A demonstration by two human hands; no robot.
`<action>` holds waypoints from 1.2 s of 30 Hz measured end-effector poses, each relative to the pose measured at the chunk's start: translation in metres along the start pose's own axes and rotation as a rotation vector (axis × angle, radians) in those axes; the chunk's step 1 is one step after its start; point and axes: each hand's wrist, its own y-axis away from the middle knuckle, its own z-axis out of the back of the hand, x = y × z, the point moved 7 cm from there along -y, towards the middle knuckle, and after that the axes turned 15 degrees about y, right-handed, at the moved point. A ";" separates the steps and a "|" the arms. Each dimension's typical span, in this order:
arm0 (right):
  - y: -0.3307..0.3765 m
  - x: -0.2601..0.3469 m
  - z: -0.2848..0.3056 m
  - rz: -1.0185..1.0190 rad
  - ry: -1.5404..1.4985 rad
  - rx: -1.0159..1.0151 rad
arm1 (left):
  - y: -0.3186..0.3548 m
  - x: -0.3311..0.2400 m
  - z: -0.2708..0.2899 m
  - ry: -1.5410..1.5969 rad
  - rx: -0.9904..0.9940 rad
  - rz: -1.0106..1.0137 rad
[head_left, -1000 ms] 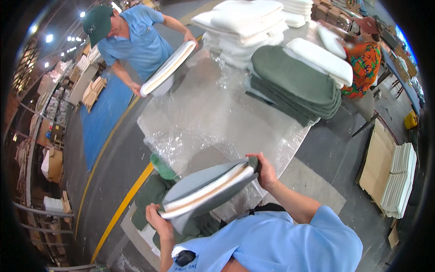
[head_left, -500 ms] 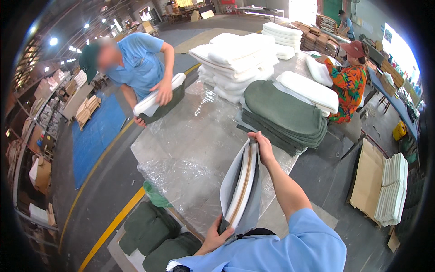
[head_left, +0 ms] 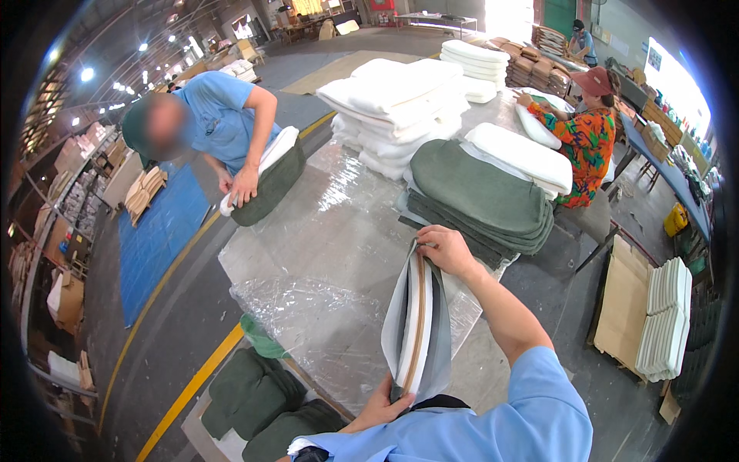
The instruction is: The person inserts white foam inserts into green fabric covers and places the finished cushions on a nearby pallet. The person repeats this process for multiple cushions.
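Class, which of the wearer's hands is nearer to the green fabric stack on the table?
Right. The right hand, at the far end of the layered pad, is close to the green fabric stack; the left hand, at the pad's near end, is farther back.

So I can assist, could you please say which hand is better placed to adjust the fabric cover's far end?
Probably the right hand: it pinches the far end of the grey-lined fabric cover, while the left hand holds the near end.

Tan-striped white pad [head_left: 412, 327], dark green covers [head_left: 477, 185], orange-and-green patterned shirt [head_left: 591, 154]
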 end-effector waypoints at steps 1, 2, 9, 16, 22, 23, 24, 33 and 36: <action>0.004 -0.001 -0.002 -0.004 0.067 -0.056 | 0.000 -0.008 -0.006 0.005 0.016 0.024; 0.008 0.002 -0.003 0.040 0.059 -0.167 | -0.001 -0.011 -0.011 0.011 0.031 0.048; 0.006 -0.027 -0.023 -0.195 -0.387 -0.077 | -0.013 0.001 -0.016 -0.086 0.180 -0.029; -0.011 -0.007 -0.018 0.056 -0.281 0.177 | -0.017 -0.001 -0.015 -0.186 0.301 -0.184; 0.016 0.009 -0.038 -0.081 -0.409 -0.168 | -0.053 -0.015 0.048 0.453 0.344 0.380; 0.020 0.012 -0.036 -0.088 -0.411 -0.199 | -0.074 -0.003 0.064 0.537 0.277 0.446; 0.024 0.014 -0.036 -0.101 -0.419 -0.228 | -0.102 -0.002 0.080 0.495 0.127 0.295; 0.031 0.035 0.009 -0.060 -0.544 -0.451 | -0.269 0.052 0.049 0.586 0.030 0.470; 0.028 0.036 0.009 -0.026 -0.565 -0.464 | -0.274 0.067 0.031 0.748 0.129 0.519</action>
